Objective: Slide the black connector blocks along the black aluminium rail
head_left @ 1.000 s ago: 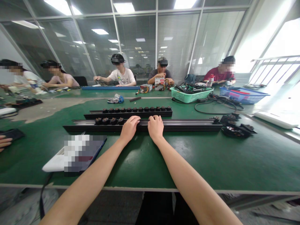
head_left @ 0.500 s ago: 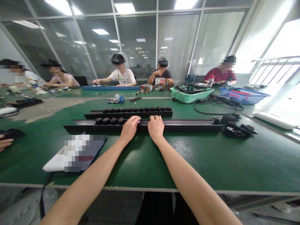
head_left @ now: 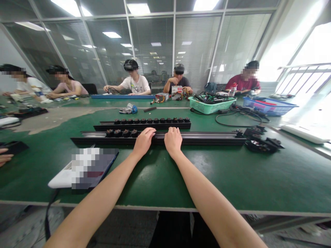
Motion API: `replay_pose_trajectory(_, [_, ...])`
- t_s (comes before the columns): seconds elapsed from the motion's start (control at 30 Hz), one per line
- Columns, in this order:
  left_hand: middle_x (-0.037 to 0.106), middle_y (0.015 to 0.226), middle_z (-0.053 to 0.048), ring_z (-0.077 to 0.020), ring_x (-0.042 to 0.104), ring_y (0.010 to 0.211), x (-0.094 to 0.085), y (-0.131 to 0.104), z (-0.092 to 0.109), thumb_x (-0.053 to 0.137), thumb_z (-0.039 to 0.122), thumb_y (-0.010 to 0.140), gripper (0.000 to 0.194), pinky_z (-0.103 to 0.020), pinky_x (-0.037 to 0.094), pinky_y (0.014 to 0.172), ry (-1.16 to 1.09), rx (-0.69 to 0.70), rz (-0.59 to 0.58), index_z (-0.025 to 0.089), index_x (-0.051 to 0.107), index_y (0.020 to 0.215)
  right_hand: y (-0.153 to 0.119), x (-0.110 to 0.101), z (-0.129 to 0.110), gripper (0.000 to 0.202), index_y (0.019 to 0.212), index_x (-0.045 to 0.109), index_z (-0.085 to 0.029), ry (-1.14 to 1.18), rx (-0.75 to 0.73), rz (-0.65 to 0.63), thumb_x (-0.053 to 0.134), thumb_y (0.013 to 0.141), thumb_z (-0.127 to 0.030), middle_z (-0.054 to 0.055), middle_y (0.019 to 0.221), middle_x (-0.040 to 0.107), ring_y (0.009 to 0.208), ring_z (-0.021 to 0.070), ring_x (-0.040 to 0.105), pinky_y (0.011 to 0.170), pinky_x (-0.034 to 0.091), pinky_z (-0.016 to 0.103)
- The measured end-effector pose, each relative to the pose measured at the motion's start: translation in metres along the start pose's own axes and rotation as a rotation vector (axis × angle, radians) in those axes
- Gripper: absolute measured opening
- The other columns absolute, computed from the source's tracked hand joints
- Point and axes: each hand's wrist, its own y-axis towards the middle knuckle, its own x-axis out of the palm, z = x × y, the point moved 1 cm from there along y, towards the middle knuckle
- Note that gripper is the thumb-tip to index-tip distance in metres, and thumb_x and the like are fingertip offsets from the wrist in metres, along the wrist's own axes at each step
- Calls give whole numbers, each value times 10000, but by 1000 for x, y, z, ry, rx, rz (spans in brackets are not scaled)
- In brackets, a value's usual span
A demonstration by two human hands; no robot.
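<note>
In the head view, the person's left hand (head_left: 144, 139) and right hand (head_left: 173, 139) rest on a long black rail (head_left: 204, 140), side by side with a short stretch of it showing between them. The fingers of each hand are bent narrowly over the rail; whether they pinch a small part within it cannot be told. The rail lies on the green counter (head_left: 219, 175), running out past both hands. Just left of the left hand, four round black parts (head_left: 126, 133) sit in a row in the rail's channel.

Beyond the hands, a shorter black rail (head_left: 142, 126) lies alongside, carrying a longer row of similar round parts (head_left: 149, 121). Well to the right of the right hand, a cluster of loose black parts (head_left: 261, 143) lies by the rail's end. A white object (head_left: 60, 178), partly blurred out, lies left of the left hand and nearer the person. Farther beyond the hands are a grey-and-blue cloth (head_left: 129, 109), a green basket (head_left: 210, 106) full of black cables and, farther right, a blue basket (head_left: 274, 108).
</note>
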Motion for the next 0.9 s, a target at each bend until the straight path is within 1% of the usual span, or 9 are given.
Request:
replay_pose_trajectory(0.2, [705, 1240, -92, -243, 673, 1153, 0, 0, 0, 456, 238, 1031, 284, -422, 538, 1060, -9, -12, -2, 215, 711, 1154, 1, 1, 2, 295, 1129, 644, -100, 8, 25, 2, 388, 981, -103, 183, 1159, 694, 1198, 262, 615, 1174, 354, 383])
replay_pose_trajectory(0.3, [706, 1232, -85, -235, 673, 1153, 0, -1, 1, 461, 234, 1028, 280, -414, 539, 1059, -8, -12, 0, 226, 712, 1152, 2, -1, 3, 269, 1098, 649, -110, 8, 28, -6, 410, 976, -126, 179, 1151, 700, 1192, 265, 618, 1160, 365, 379])
replay_pose_trajectory(0.47, [707, 1233, -95, -238, 680, 1141, -2, -1, 1, 460, 229, 1030, 276, -416, 538, 1056, -5, -17, -1, 205, 707, 1150, 4, -9, 3, 236, 1033, 660, -136, -14, 15, -29, 435, 963, -149, 168, 1097, 714, 1141, 254, 644, 1108, 407, 364])
replay_pose_trajectory(0.57, [709, 1229, -96, -240, 680, 1142, -4, -1, 0, 462, 228, 1031, 272, -414, 536, 1058, 0, -16, -2, 199, 706, 1148, 5, -15, 0, 238, 1023, 666, -139, -29, 30, -74, 436, 968, -162, 161, 1087, 717, 1123, 257, 654, 1047, 447, 355])
replay_pose_trajectory(0.7, [710, 1226, -87, -230, 680, 1142, -7, -2, 0, 463, 223, 1031, 271, -403, 534, 1059, -6, -16, -4, 209, 706, 1147, 5, -25, -3, 233, 1064, 659, -151, -54, 46, -149, 445, 974, -164, 142, 1086, 717, 1082, 254, 673, 903, 497, 323])
replay_pose_trajectory(0.8, [711, 1224, -92, -236, 678, 1145, -9, -2, 0, 465, 222, 1028, 271, -411, 534, 1058, -8, -11, -5, 207, 708, 1147, 10, -33, 0, 242, 1105, 652, -166, -76, 22, -235, 446, 979, -160, 134, 1093, 722, 1023, 251, 694, 810, 501, 314])
replay_pose_trajectory(0.9, [711, 1227, -90, -242, 677, 1148, -9, -2, 0, 466, 228, 1027, 271, -412, 533, 1059, 1, -13, -3, 212, 709, 1144, 18, -41, 8, 242, 1108, 664, -189, -90, -36, -334, 457, 986, -167, 110, 1078, 739, 988, 244, 707, 795, 487, 307])
